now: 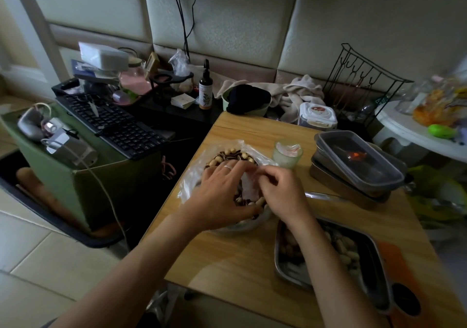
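A bowl (255,222) lined with a clear plastic bag (192,176) holds peanuts in the shell and dark striped seeds (231,156). It sits on the wooden table (227,257). My left hand (222,193), with a ring on one finger, reaches into the bowl with its fingers curled over the nuts. My right hand (280,191) is beside it, fingers curled and pinching something small and pale over the bowl; what it is I cannot make out. A steel tray (374,259) with more peanuts lies under my right forearm.
A small glass cup (288,154) stands behind the bowl. Stacked lidded containers (358,160) sit at the right, with a metal utensil (326,196) in front. A keyboard (113,123) on a green box, a spray bottle (206,87) and clutter lie at the left and back.
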{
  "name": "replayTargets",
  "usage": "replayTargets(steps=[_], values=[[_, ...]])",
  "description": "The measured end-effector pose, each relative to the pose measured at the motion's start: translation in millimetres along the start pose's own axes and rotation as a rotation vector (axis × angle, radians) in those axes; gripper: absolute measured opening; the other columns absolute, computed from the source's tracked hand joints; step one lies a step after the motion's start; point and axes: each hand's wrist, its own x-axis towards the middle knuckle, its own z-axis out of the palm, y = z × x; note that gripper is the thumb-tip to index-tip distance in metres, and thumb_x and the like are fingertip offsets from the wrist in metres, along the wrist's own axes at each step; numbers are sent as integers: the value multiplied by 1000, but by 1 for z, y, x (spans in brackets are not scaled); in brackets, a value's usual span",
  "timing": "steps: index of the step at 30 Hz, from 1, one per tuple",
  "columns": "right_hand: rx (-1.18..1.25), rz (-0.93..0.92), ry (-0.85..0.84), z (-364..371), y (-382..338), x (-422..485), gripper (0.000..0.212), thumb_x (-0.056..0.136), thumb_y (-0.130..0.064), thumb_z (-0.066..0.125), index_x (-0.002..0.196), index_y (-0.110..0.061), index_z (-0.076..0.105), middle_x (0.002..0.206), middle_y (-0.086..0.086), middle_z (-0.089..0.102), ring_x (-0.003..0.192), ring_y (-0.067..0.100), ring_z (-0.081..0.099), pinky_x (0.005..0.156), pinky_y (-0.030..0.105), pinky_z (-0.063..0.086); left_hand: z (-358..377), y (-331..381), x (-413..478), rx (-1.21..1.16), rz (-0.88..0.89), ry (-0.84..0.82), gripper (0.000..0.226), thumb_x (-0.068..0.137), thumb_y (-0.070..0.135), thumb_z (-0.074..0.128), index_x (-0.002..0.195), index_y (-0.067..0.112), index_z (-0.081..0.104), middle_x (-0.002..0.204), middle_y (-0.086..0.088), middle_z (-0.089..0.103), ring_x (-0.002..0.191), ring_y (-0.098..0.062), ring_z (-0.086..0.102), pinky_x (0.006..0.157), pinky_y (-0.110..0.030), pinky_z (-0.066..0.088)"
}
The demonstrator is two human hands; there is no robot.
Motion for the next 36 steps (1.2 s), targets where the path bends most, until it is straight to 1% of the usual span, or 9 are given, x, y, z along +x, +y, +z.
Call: replayTargets(steps=[2,5,9,12,17,20,22,31,36], values=[[41,28,-77,-1,3,1,25,101,-14,57,96,-26,79,85,-7,76,80,9,71,72,34,58,5,-1,-2,43,-4,-15,73,79,70,52,140,32,37,134,11,49,129,-11,41,111,-35,26],[81,28,-146,0,5,0,23,102,-13,58,100,-28,76,92,-10,76,87,4,71,73,26,57,9,-1,1,78,-13,67,59,88,64,54,135,30,43,124,8,52,120,-15,46,106,-36,32],[58,9,-66,2,6,-1,8,99,-24,70,106,-26,69,100,-9,72,88,6,70,69,23,58,7,-5,3,129,-33,120,47,91,60,58,124,27,53,110,10,53,110,-14,51,100,-34,32],[156,6,-10,-2,2,-1,2,99,-23,68,98,-25,68,90,-4,72,70,11,69,58,28,54,6,-5,3,135,-33,129,44,92,63,55,118,28,55,100,13,48,100,-12,50,94,-34,33],[230,-78,-188,-11,-9,-5,26,107,-24,56,89,-17,72,64,-19,65,58,-3,60,56,10,41,6,-8,5,19,-66,60,52,85,69,49,108,23,53,96,7,51,88,-14,48,80,-30,43],[277,-105,-322,-12,-12,-8,24,107,-27,57,101,-15,76,93,-3,78,83,4,72,72,17,53,3,-5,5,-143,-45,13,42,90,54,62,103,15,51,85,1,57,73,-16,53,62,-20,42],[301,-113,-331,-14,-12,-9,19,105,-24,60,106,-14,76,95,-3,77,83,4,71,68,17,53,2,-4,5,-194,-36,-3,37,92,44,66,104,12,51,79,0,59,64,-14,52,56,-20,39],[198,-126,-267,-23,0,-5,11,97,-22,73,91,-13,77,73,-11,69,61,1,61,56,11,43,-8,-12,6,-186,-118,-94,46,87,49,74,113,19,51,85,8,61,66,-10,58,54,-19,41],[244,-136,-278,-19,-1,-6,14,100,-27,68,96,-16,76,66,-9,64,45,9,46,47,24,38,-5,-9,5,-198,-117,-111,47,87,54,72,113,20,51,85,4,59,66,-11,51,58,-23,37]])
